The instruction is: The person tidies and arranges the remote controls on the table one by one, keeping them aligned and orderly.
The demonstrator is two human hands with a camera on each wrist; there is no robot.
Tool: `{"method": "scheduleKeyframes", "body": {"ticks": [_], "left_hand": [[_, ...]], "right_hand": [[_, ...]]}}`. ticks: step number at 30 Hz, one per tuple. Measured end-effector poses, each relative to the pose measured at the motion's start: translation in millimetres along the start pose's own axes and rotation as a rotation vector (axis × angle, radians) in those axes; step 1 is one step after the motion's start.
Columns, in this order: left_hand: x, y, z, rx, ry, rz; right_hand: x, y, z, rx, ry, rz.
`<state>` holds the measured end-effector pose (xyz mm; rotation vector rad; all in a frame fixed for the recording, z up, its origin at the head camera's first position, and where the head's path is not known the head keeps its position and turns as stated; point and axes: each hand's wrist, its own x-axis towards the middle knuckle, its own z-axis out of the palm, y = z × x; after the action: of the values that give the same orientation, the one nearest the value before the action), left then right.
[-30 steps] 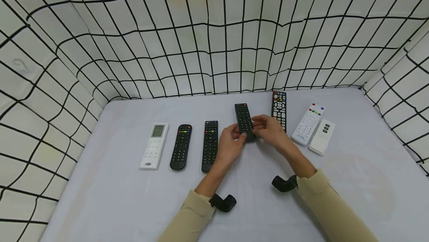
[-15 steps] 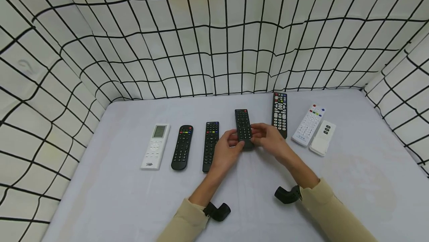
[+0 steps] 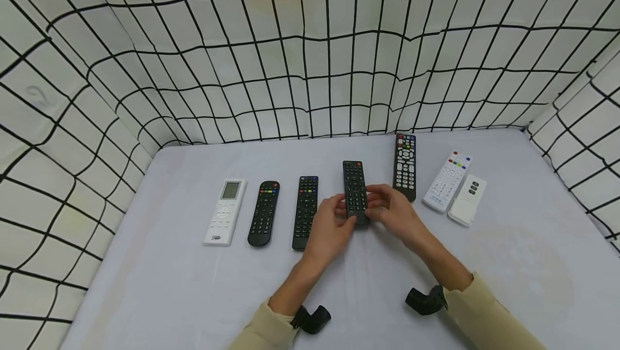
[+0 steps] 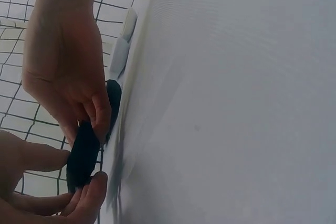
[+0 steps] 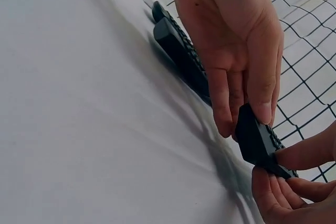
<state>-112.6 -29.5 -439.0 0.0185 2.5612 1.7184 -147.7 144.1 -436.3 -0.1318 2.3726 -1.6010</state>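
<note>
A black remote control [image 3: 355, 186] with a red button at its far end is held between both hands in the head view. My left hand [image 3: 329, 234] pinches its near left side, thumb on top. From the right, my right hand [image 3: 394, 215] grips the other edge. The left wrist view shows the remote [image 4: 83, 156] with the right hand [image 4: 68, 72] above it and the left hand [image 4: 31, 177] below. In the right wrist view, fingers of both hands are on the remote [image 5: 254, 137], and some pass under it.
Left of the hands lie a white remote with a screen [image 3: 225, 212] and two black remotes, one rounded [image 3: 263, 214], one straight [image 3: 305, 210]. To the right are a black remote with white buttons [image 3: 404, 164] and two white remotes [image 3: 446, 180] [image 3: 467, 200]. Black netting [image 3: 305, 78] surrounds the table.
Both hands have drawn the held remote a little nearer to the person, and it stands slightly straighter. The other remotes lie where they were.
</note>
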Motion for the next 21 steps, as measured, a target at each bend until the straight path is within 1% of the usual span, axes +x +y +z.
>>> {"method": "scheduleKeyframes", "body": {"ticks": [6, 13, 16, 21], "left_hand": [[-3.9, -0.7, -0.4, 0.045, -0.026, 0.006], [-8.2, -1.0, -4.3, 0.092, -0.063, 0.005], [-9.2, -1.3, -5.5, 0.111, -0.069, 0.013], [-9.7, -0.9, -5.5, 0.132, -0.076, 0.012]], "right_hand": [[-8, 0, 3, -0.006, 0.010, 0.007], [-13, 2, 7, -0.020, 0.021, 0.013], [-15, 2, 9, -0.021, 0.026, 0.015], [-18, 3, 11, -0.029, 0.027, 0.042]]}}
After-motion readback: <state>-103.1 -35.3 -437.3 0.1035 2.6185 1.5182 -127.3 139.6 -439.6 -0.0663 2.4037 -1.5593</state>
